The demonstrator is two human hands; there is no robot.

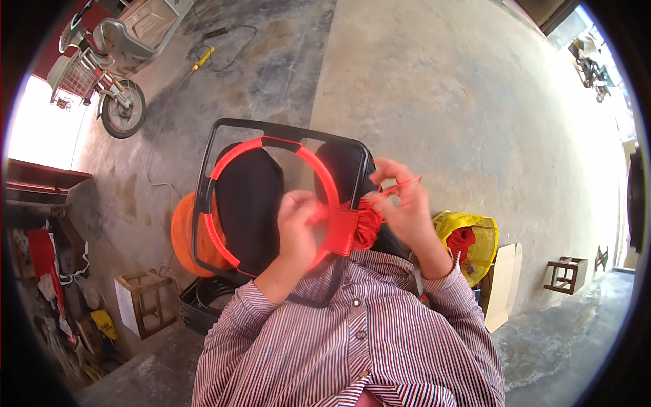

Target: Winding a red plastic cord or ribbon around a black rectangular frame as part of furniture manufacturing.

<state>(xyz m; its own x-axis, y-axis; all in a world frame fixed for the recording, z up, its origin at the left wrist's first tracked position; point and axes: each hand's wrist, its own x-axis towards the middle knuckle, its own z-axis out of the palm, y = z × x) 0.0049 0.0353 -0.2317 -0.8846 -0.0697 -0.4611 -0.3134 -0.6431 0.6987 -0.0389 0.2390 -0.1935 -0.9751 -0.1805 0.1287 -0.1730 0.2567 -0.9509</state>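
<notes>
A black rounded rectangular frame (pixel 364 173) rests across my lap. Its inner ring (pixel 319 165) is wrapped in red in several stretches, with bare black between them. At the ring's right side is a flat red woven band (pixel 342 233), with a thick bundle of red cord (pixel 367 229) beside it. My left hand (pixel 297 224) is inside the ring, fingers closed at its right edge on red cord, slightly blurred. Outside the frame's right bar, my right hand (pixel 407 203) pinches a strand of red cord between thumb and fingers.
A yellow bag (pixel 489 239) with red cord stands to my right, by a cardboard piece (pixel 505 285). An orange round seat (pixel 186 234), stacked black frames (pixel 196 308) and a wooden stool (pixel 146 305) are left. A scooter (pixel 119 88) stands far left; another stool (pixel 566 275) is right.
</notes>
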